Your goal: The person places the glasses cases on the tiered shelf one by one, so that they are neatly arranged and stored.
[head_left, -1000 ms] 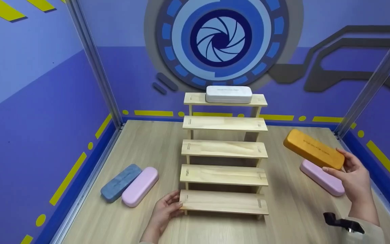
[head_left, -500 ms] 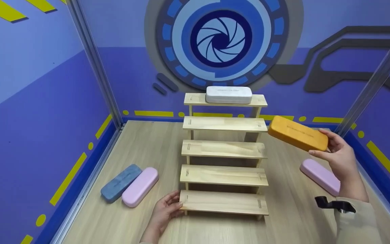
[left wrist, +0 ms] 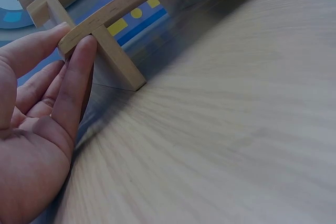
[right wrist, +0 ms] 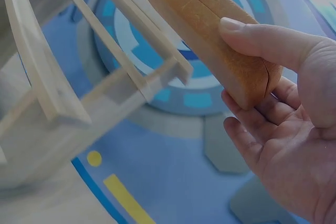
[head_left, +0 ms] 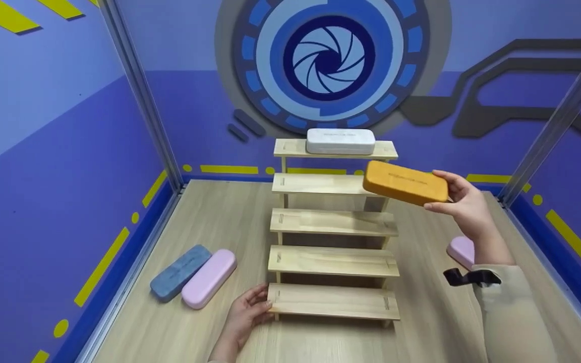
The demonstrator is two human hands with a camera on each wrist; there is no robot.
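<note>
My right hand (head_left: 467, 204) grips the right end of an orange glasses case (head_left: 405, 182), thumb on one side and fingers beneath. Its left end overlaps the second-highest step of a wooden stepped rack (head_left: 333, 263) in the head view. A seam runs along the case (right wrist: 205, 30) in the right wrist view. My left hand (head_left: 244, 313) pinches the left end of the rack's lowest step (left wrist: 121, 10), thumb above and fingers below. On the top step lies a white glasses case (head_left: 341, 141).
Left of the rack, a blue-grey case (head_left: 180, 273) and a pink case (head_left: 210, 278) lie side by side on the wooden table (head_left: 210, 212). Another pink case (head_left: 461, 251) lies at right, partly hidden by my right forearm. Printed panels (head_left: 189, 111) enclose the back and sides.
My right hand has carried the orange case leftward and up, from above the right-hand pink case to the rack's upper right side. My left hand has stayed at the lowest step.
</note>
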